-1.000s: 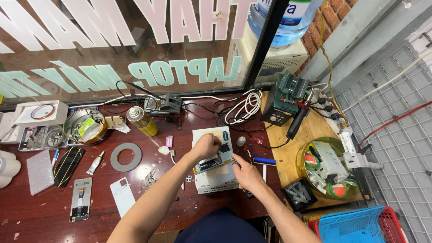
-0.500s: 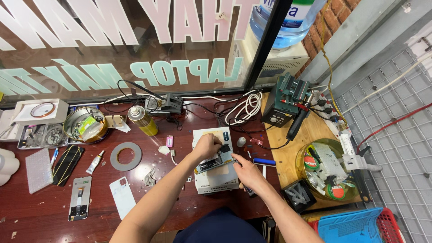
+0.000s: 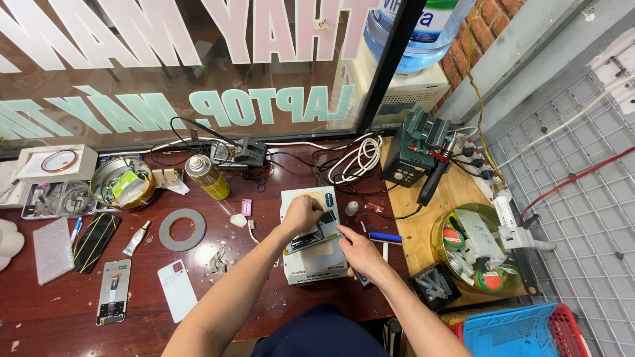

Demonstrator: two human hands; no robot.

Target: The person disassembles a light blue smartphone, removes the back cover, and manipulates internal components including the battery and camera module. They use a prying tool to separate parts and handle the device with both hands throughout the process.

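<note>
Bench (image 3: 59,311): dark red top, strewn with parts and tools; a lighter wooden board (image 3: 456,198) lies at its right end.
Window (image 3: 165,66): glass pane with large mirrored lettering, running behind the bench.
Water bottle (image 3: 423,33): blue, standing on a pale box past the window frame.
Basket (image 3: 522,330): blue and red, low at the right edge.
Station (image 3: 413,149): dark green unit on the board, a black handpiece (image 3: 433,182) leaning beside it.
Bowl (image 3: 479,248): clear yellowish, full of tape rolls and oddments, right of the hands.
Plate (image 3: 314,238): white boxy heating plate at bench centre, under both hands.
Phone (image 3: 314,231): dark, lying tilted on the plate, partly hidden by the hands.
Left hand (image 3: 301,213): fingers curled, pressing down on the phone's upper end and holding it there.
Right hand (image 3: 357,254): clenched round a thin dark tool (image 3: 362,277); its tip meets the phone's right edge, though the exact contact is too small to tell.
Tin (image 3: 122,182): round metal tin of scraps, far left.
Can (image 3: 207,176): yellow spray can, upright, left of the plate.
Tape ring (image 3: 182,229): grey, flat, between tin and plate.
Back cover (image 3: 178,287): white, lying flat near the front edge.
Screen (image 3: 114,291): phone part just left of the cover.
</note>
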